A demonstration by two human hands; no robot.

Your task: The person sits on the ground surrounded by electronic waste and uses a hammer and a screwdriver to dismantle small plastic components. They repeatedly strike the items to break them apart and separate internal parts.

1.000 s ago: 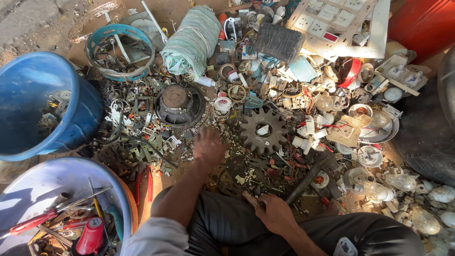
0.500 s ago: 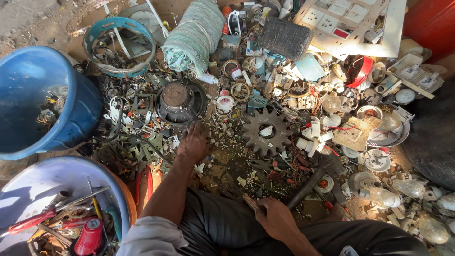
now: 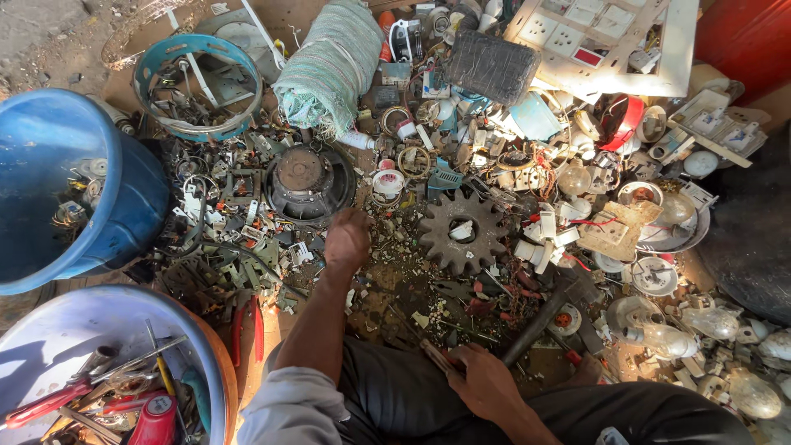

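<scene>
Left hand (image 3: 348, 239) now farther forward, beside round black speaker (image 3: 307, 183), rusty toothed gear (image 3: 461, 231).

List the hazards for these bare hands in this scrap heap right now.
1. The left hand reaches bare into small metal scraps beside the toothed gear; sharp edges there could cut it.
2. Glass bulbs lie loose near the hammer; a knock might shatter them.
3. The right hand grips a thin tool close above the lap; a slip could jab the leg.
</scene>
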